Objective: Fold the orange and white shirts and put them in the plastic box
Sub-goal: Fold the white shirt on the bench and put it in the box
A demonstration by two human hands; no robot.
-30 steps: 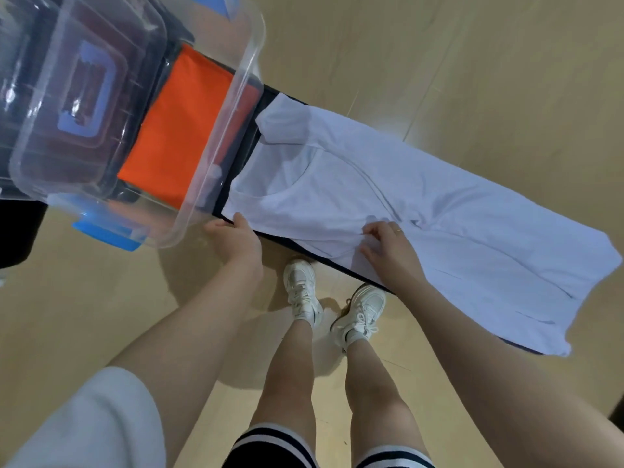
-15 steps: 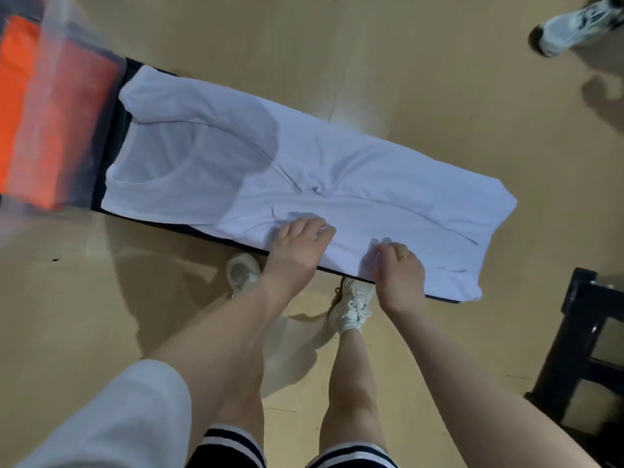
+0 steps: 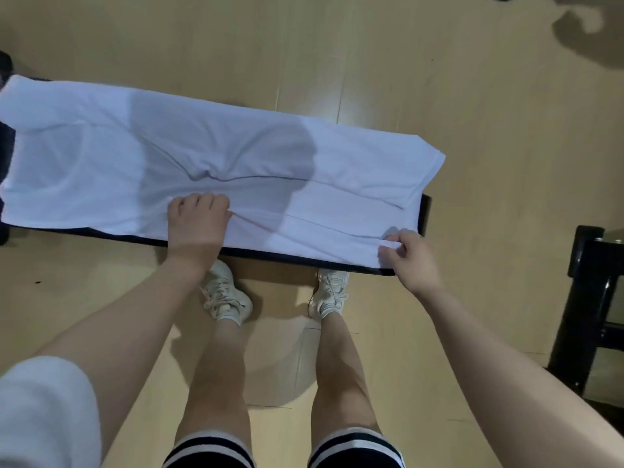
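Note:
The white shirt (image 3: 111, 163) lies lengthwise along a narrow dark bench (image 3: 426, 211), collar end at the left, hem at the right. My left hand (image 3: 196, 219) rests on its near edge around the middle, fingers curled into the cloth. My right hand (image 3: 407, 256) pinches the near hem corner at the bench's right end. The orange shirt and the plastic box are out of view.
Wooden floor lies all around the bench. A black frame of furniture (image 3: 589, 309) stands at the right edge. My own legs and white shoes (image 3: 224, 293) are just in front of the bench. A shadow (image 3: 587, 32) falls at the top right.
The view has swung right, so the box and orange shirt have left the frame. My right hand slid along the near edge to the hem corner. My left hand moved to the middle.

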